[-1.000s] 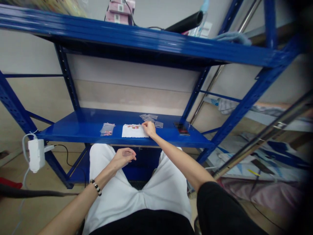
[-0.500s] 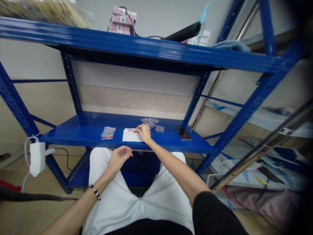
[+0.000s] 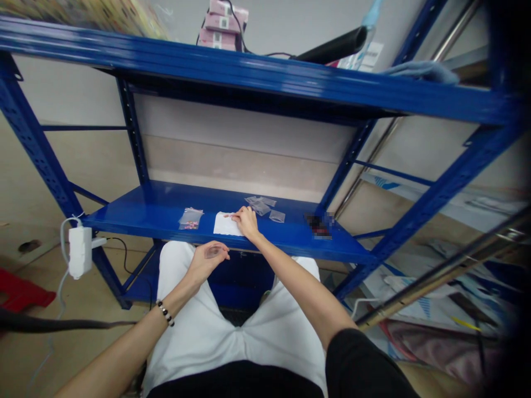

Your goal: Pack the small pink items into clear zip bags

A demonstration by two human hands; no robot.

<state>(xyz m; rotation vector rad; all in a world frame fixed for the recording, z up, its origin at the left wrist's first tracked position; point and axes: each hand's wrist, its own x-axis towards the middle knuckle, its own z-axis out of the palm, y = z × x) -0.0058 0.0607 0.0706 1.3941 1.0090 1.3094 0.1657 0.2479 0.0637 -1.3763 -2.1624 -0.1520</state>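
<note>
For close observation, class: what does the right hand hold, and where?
The right hand touches the white paper; whether it grips anything cannot be told.

Outstretched right arm (image 3: 298,279) extends forward, right hand (image 3: 246,222) pinching downward, as the left hand (image 3: 209,258) hovers palm-up, loosely curled.

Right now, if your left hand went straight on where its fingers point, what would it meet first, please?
The left hand would likely meet the right forearm first, though depth is unclear and the blue shelf's front edge may intervene.
</note>
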